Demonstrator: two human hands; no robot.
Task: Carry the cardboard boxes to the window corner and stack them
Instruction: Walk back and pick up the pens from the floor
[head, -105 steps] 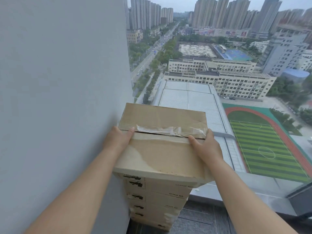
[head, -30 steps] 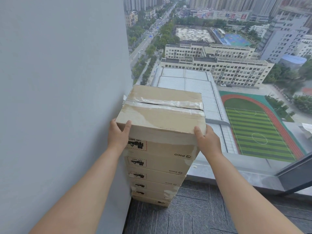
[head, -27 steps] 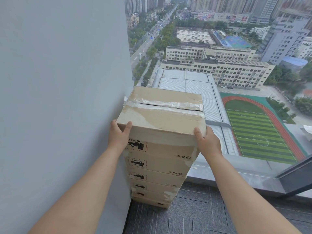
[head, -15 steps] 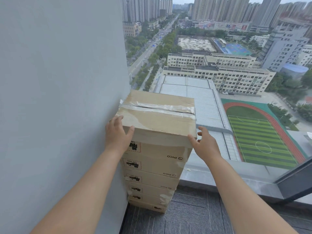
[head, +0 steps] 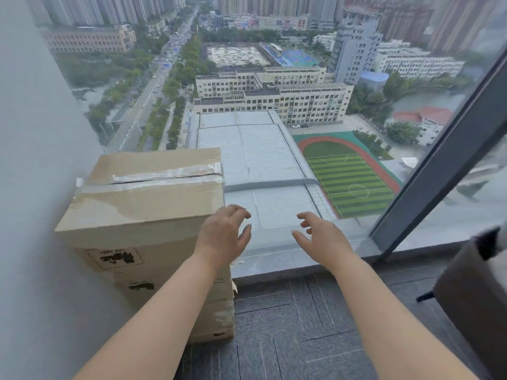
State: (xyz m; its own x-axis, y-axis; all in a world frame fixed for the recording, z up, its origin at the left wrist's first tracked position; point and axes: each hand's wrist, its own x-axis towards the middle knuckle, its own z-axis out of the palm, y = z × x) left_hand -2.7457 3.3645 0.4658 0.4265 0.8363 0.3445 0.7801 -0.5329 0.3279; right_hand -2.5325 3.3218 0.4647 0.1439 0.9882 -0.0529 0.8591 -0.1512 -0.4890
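Observation:
A stack of several brown cardboard boxes stands in the corner between the grey wall and the window. The top box has clear tape across its lid and lies flat on the box below. My left hand hovers in front of the stack's right edge, fingers loosely spread, holding nothing. My right hand hangs further right over the window sill, also empty with relaxed fingers. Neither hand touches a box.
A grey wall runs along the left. The floor-to-ceiling window with a dark slanted frame and a grey sill is ahead. Dark carpet tiles cover the floor. A brown-grey piece of furniture sits at the right edge.
Both hands have let go of the top box and drawn back to the right. The view has swung right, so the stack now sits at the left.

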